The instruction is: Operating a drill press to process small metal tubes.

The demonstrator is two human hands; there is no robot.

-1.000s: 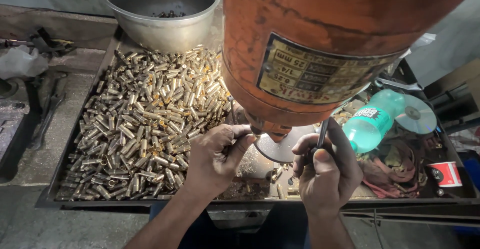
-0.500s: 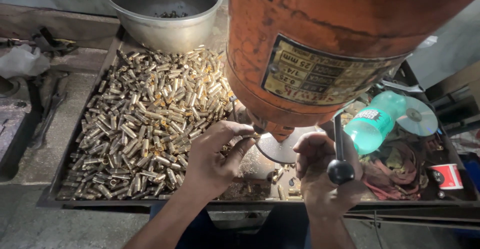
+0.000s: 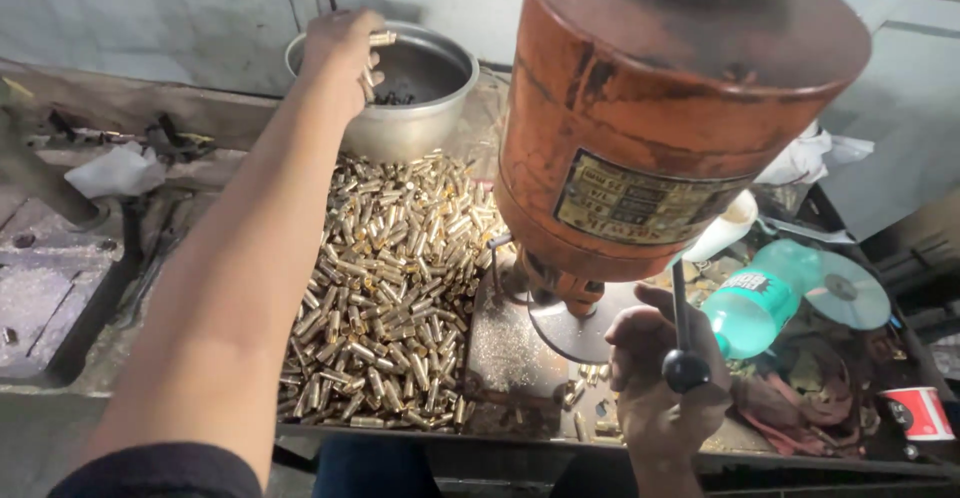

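My left hand [image 3: 343,56] is stretched out over the rim of a metal bowl [image 3: 420,108] at the back, with a small brass piece [image 3: 381,38] between its fingers. My right hand [image 3: 660,378] is wrapped around a thin lever with a black ball knob [image 3: 685,368], below the large orange machine housing [image 3: 660,118]. A heap of small brass cylinders [image 3: 390,288] fills the dark tray [image 3: 500,358] between my arms. Under the housing sits a round metal disc [image 3: 575,333] with a few loose brass pieces beside it.
A green plastic bottle [image 3: 760,303] lies on its side to the right, next to a shiny disc [image 3: 850,293] and a white cup [image 3: 725,228]. A red and white cup [image 3: 915,413] stands at the far right. A crumpled white cloth [image 3: 120,170] rests at the left.
My left hand has left the spot under the machine and reached far back to the metal bowl with a brass piece. My right hand has kept hold of the lever.
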